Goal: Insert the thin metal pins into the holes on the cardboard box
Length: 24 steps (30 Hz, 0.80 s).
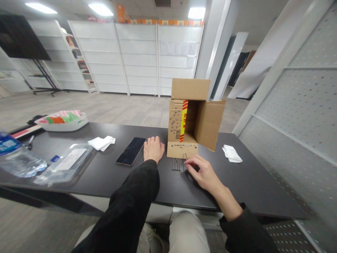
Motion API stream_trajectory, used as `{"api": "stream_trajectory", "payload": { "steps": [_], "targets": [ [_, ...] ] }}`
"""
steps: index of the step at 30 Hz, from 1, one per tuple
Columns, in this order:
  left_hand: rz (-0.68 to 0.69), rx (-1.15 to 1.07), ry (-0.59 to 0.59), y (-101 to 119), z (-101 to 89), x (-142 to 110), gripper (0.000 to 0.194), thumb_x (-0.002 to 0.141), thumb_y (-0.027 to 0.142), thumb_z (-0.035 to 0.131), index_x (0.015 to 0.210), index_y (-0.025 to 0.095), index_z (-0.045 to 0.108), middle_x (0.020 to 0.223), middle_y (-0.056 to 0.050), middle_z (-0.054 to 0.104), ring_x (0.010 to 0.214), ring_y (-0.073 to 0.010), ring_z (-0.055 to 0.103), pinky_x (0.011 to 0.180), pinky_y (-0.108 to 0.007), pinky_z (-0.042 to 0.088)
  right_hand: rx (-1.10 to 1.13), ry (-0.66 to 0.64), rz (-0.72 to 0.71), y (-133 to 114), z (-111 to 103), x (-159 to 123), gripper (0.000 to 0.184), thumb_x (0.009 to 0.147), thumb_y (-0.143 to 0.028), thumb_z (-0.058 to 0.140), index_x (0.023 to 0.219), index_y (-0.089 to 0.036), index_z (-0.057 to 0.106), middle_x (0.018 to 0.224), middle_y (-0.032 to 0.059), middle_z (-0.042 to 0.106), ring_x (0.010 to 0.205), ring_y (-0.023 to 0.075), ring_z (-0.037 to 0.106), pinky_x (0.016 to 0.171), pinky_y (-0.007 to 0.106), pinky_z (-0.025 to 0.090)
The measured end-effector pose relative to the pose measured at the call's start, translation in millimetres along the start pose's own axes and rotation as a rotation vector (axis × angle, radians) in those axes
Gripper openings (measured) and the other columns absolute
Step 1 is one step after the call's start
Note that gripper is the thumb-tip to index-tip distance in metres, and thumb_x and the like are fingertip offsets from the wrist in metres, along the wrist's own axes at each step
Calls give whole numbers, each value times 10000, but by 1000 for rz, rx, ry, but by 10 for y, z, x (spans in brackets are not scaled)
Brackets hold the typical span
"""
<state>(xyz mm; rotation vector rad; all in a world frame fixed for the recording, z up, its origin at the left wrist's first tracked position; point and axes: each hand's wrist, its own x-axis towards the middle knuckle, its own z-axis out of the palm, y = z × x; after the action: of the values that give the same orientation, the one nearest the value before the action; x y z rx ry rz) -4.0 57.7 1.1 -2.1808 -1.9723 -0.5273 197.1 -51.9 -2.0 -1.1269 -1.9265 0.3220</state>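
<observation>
A cardboard box (200, 121) stands on the dark table with its flaps spread and its open side facing me. Dark holes and round metal heads dot its left flap and its lower front flap (181, 151). In front of it, several slim metal nails (176, 164) lie side by side. My right hand (201, 170) is closed in a pinch just right of that row, with a thin nail (185, 155) rising from the fingertips. My left hand (154, 149) lies palm down on the table, between the box and a black phone (131, 151), holding nothing visible.
Folded white tissues (102, 143) lie left of the phone, and another tissue (231, 154) lies right of the box. Further left are a clear plastic case (70, 163), a water bottle (19, 158) and a white basket (63, 123). A perforated panel (297, 105) borders the right side.
</observation>
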Motion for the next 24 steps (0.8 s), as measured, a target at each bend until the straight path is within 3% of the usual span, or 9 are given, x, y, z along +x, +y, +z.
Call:
{"api": "stream_trajectory", "payload": {
  "steps": [8, 24],
  "targets": [
    [9, 0, 12, -13, -2, 0, 174, 906, 258, 415, 967, 190, 563, 1027, -110, 620, 1033, -267, 534, 867, -395, 385, 21, -118, 32, -19, 87, -62, 112, 899, -163, 535, 875, -223, 626, 842, 29, 623, 799, 185, 602, 734, 328, 487],
    [1, 11, -3, -2, -13, 5, 162, 908, 267, 430, 962, 192, 562, 1031, -100, 626, 1032, -260, 535, 861, -382, 382, -27, -191, 19, -56, 114, -36, 163, 881, -103, 525, 900, -199, 655, 882, 46, 658, 867, 191, 605, 808, 333, 458]
  ]
}}
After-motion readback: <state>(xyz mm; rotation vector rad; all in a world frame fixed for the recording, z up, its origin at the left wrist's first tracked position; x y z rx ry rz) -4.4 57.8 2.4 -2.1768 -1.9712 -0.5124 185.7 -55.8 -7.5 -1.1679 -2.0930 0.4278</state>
